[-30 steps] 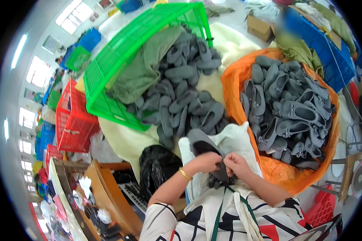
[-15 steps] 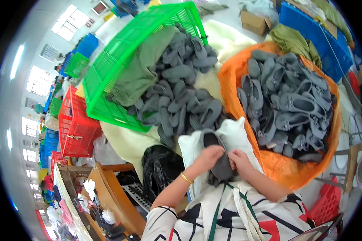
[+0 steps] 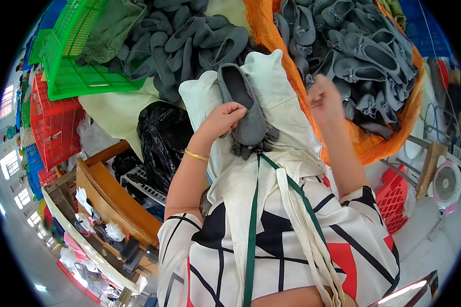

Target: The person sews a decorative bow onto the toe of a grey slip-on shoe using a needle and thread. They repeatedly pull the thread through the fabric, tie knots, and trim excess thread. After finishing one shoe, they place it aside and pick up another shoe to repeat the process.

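Grey slipper [image 3: 243, 105]: soft felt-like fabric, long oval shape, dark hollow opening facing up, toe end toward the person's body. It lies on a pale cream cloth [image 3: 276, 97] draped over the lap/work spot, w/ a few more grey fabric bits bunched just below its lower end.

Left hand [image 3: 224, 116]: fingers curled together into a loose fist, knuckles pressing the slipper's left edge approx. mid-length; thumb side touches the fabric. Whether the fingertips actually pinch the slipper's rim can't be told, they're tucked under. Gold bangle [image 3: 196, 154] on that wrist.

Right hand [image 3: 323, 97]: raised, motion-blurred, well apart from the slipper, to its right, over the edge of the orange sack. Fingers look bunched together; a thin pale thread [image 3: 287, 102] runs from the slipper area toward them, but the blur hides whether they grip it.

Surroundings: orange plastic-y sack [image 3: 374, 143] at right, full of matte grey slippers w/ small bows [image 3: 363, 51]. Green mesh plastic crate [image 3: 69, 66] at top left, w/ an olive cloth and another heap of grey slippers [image 3: 189, 41] spilling beside it. Red mesh crate [image 3: 56, 130] at left, glossy crinkled black plastic bag [image 3: 161, 140] next to the left forearm, wooden desk [image 3: 112, 197] below it.
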Tool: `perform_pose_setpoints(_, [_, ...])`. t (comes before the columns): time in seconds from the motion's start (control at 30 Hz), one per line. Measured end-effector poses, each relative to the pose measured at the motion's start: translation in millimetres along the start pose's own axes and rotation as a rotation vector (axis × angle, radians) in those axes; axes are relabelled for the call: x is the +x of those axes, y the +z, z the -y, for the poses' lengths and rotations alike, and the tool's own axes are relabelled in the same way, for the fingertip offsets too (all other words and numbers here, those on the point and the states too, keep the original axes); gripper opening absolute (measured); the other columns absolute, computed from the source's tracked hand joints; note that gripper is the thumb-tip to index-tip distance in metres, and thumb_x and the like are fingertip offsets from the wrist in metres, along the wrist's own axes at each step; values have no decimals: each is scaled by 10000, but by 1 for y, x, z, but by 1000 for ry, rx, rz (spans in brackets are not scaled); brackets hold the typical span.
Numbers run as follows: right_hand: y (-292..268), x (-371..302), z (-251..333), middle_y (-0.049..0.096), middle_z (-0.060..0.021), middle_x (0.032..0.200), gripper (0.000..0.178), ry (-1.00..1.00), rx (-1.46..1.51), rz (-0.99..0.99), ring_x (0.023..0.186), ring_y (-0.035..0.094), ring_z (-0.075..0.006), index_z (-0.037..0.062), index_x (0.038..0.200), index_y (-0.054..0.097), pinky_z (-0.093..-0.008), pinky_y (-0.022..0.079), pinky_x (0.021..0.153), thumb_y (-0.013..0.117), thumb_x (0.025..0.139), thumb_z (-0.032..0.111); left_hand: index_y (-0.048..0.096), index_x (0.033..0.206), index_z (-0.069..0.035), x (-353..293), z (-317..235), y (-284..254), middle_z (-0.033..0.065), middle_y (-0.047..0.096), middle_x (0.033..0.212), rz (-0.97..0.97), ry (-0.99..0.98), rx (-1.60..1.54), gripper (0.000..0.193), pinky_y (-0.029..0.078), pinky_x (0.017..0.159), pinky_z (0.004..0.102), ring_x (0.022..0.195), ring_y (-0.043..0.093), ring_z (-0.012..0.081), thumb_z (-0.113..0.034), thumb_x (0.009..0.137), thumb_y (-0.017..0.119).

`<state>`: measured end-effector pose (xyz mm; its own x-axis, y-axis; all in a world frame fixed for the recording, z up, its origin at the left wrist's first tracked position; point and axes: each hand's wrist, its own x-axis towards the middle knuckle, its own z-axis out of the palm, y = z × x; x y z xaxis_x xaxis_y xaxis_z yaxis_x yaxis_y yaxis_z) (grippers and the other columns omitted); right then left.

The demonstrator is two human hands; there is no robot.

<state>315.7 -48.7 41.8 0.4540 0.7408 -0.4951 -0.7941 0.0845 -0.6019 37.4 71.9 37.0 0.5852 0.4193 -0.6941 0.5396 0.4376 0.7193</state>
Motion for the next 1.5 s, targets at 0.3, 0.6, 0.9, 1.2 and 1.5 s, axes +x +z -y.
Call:
perform_pose_setpoints(0.3, [-61, 11, 87, 437, 14, 643, 258, -574, 22, -279, 564, 382, -102, 75, 749, 453, -519, 433, 1064, 541, 991, 70, 611, 1139, 2, -17, -2, 41, 113, 601, 896, -437, 621, 431, 383, 489, 703, 347, 791, 577, 256, -222, 855, 735])
perform_pose_setpoints(0.6, [-70, 15, 62, 569, -26, 767, 62, -684, -272, -240, 684, 535, -107, 28, 1004, 525, -355, 511, 903, 572, 982, 63, 610, 1003, -21, -38, 4, 43, 143, 595, 893, -508, 466, 698, 323, 479, 744, 405, 862, 575, 340, -253, 821, 742])
perform_pose_setpoints(0.9, [-3, -10, -24, 651, -30, 829, 117, -51, -623, 234, 769, 620, -91, 50, 1075, 617, -243, 490, 668, 594, 983, 119, 626, 1030, -16, -33, 12, 38, 33, 631, 758, -358, 232, 29, 217, 481, 574, 272, 648, 585, 108, -175, 898, 693])
perform_pose_setpoints(1.2, [48, -45, -59, 583, 33, 756, 104, 173, -815, 486, 653, 547, -36, 42, 999, 621, -204, 444, 581, 601, 976, 142, 635, 1046, -22, -27, 13, 36, 9, 652, 753, -291, 90, -186, 190, 461, 492, 198, 567, 563, 54, -176, 939, 664])
perform_pose_setpoints(1.5, [38, -54, -73, 591, -23, 727, 110, 60, -964, 487, 637, 517, -74, 17, 996, 632, -239, 432, 596, 586, 931, 92, 639, 986, -24, -22, 19, 32, 78, 682, 781, -217, -74, -785, 153, 490, 464, 240, 557, 607, 124, -173, 954, 638])
